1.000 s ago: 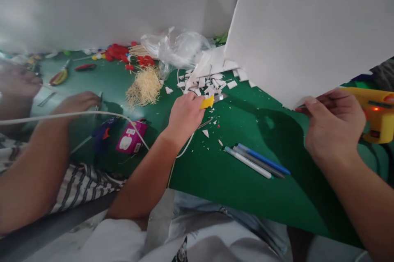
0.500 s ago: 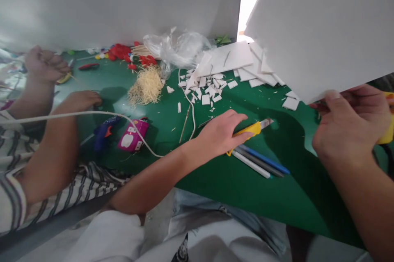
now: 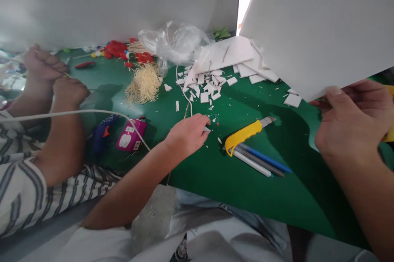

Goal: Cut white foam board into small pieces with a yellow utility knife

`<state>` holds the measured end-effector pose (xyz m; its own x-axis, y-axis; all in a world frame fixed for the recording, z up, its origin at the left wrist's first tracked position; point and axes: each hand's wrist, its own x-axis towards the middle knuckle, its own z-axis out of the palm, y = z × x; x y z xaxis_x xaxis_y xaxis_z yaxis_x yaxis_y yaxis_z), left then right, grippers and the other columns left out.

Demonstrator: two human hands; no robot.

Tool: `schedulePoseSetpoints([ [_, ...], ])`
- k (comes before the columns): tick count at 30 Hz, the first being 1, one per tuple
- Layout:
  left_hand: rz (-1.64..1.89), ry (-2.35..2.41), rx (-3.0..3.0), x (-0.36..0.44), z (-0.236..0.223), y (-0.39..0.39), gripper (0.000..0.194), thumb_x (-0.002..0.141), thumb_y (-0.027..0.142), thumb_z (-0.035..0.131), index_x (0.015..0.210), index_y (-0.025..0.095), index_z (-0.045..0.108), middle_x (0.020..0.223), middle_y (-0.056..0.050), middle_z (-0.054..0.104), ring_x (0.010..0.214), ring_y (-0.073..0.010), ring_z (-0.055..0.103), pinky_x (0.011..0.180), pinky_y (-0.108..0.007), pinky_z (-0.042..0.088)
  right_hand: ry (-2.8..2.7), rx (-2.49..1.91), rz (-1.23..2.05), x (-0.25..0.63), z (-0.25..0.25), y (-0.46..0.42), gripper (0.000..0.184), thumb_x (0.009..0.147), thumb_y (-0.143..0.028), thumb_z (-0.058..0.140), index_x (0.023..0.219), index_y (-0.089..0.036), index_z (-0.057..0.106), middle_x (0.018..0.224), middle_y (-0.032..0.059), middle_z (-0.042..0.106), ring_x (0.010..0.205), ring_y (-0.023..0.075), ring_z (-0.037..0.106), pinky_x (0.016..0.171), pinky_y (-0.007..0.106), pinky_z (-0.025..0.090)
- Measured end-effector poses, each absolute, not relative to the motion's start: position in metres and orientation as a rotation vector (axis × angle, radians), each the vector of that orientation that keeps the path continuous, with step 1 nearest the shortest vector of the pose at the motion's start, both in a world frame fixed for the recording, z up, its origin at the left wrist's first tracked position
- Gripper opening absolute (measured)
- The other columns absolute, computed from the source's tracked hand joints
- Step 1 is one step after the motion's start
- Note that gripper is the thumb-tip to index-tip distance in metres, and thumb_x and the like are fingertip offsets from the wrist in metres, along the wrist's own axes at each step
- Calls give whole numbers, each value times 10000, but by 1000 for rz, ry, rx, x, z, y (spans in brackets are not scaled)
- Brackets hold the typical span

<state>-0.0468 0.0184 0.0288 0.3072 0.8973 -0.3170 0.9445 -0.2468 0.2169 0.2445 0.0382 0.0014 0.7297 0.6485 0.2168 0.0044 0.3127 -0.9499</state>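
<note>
My left hand [image 3: 191, 134] is down on the green table, its fingers curled together over small debris. A pointed white scrap [image 3: 206, 130] shows at its fingertips; what else it grips is hidden. Just right of it lies a yellow utility knife [image 3: 244, 134], blade out, its handle end across several pens [image 3: 261, 159]. At the right, my right hand [image 3: 353, 116] pinches the lower edge of a large white board [image 3: 320, 24], which stands tilted above the table. A thin dark-red tip pokes out by that thumb.
White offcuts [image 3: 212, 85] and flat white pieces [image 3: 234, 53] lie ahead, beside a clear plastic bag [image 3: 181, 44] and pale straw shreds [image 3: 144, 83]. A white cable [image 3: 92, 111] runs past a pink box [image 3: 131, 135]. A co-worker's hands [image 3: 58, 75] are at left; a yellow tool [image 3: 389, 135] is partly hidden at right.
My left hand brought the yellow utility knife rightward, let it go by the pens, then moved back left to the scraps. My right hand and the board shifted right, uncovering white pieces.
</note>
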Motion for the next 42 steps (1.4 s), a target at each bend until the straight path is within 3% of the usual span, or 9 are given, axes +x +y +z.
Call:
schedulePoseSetpoints([
  [7, 82, 1724, 2093, -34, 38, 44, 225, 999, 131, 534, 1176, 143, 672, 1347, -192, 652, 1253, -333, 647, 997, -438, 524, -625, -1202, 475, 244, 1, 37, 307, 452, -226, 792, 712, -243, 628, 660, -22, 601, 633, 143, 567, 475, 276, 532],
  [14, 35, 1183, 1624, -43, 29, 20, 187, 959, 293, 610, 875, 186, 739, 707, -19, 763, 576, -161, 712, 549, -259, 561, -645, -1209, 475, 245, -1, 38, 326, 452, -281, 830, 713, -268, 635, 668, -36, 596, 615, 147, 569, 493, 321, 530],
  [18, 365, 1274, 1554, -42, 11, 39, 311, 981, 224, 526, 1240, 154, 683, 1130, -130, 803, 914, -200, 784, 771, -327, 638, -613, -1190, 478, 245, 0, 38, 361, 419, -273, 866, 685, -261, 622, 654, -35, 589, 607, 144, 557, 473, 308, 516],
  [22, 696, 1383, 1557, -45, 11, 56, 432, 978, 201, 535, 1408, 200, 573, 1583, -124, 568, 1437, -216, 562, 1110, -364, 534, -642, -1201, 490, 244, 1, 37, 321, 441, -261, 844, 695, -262, 647, 669, -33, 599, 608, 138, 557, 487, 315, 520],
  [25, 580, 1312, 1503, -55, 25, 49, 265, 998, 357, 570, 1095, 166, 725, 1158, -131, 797, 1008, -222, 776, 827, -337, 634, -631, -1205, 505, 244, 2, 36, 298, 434, -247, 821, 679, -273, 653, 651, -37, 612, 602, 144, 566, 484, 313, 516],
  [28, 128, 1110, 1369, -65, 35, 38, 418, 884, 531, 738, 697, 157, 733, 679, -112, 763, 557, -219, 723, 505, -301, 563, -633, -1199, 519, 243, 3, 36, 305, 432, -264, 836, 679, -265, 658, 646, -27, 610, 607, 146, 561, 475, 301, 512],
  [31, 93, 1088, 1315, -66, 32, 38, 347, 851, 498, 780, 846, 150, 785, 783, -128, 803, 662, -252, 768, 589, -342, 616, -629, -1194, 521, 244, 2, 36, 350, 408, -267, 862, 679, -249, 641, 643, -20, 598, 610, 146, 561, 469, 296, 514],
  [35, 648, 1301, 1398, -57, 23, 49, 341, 978, 337, 617, 1283, 197, 675, 1339, -121, 751, 1199, -218, 721, 998, -370, 595, -645, -1206, 487, 246, -1, 38, 353, 431, -302, 855, 696, -251, 628, 676, -26, 587, 608, 140, 555, 476, 315, 520],
  [42, 405, 1053, 1063, -35, 21, 43, 189, 907, 297, 736, 1033, 157, 752, 941, -130, 831, 823, -226, 792, 770, -358, 642, -668, -1214, 482, 247, -3, 39, 336, 449, -315, 841, 693, -264, 616, 687, -37, 575, 605, 135, 557, 482, 328, 520],
])
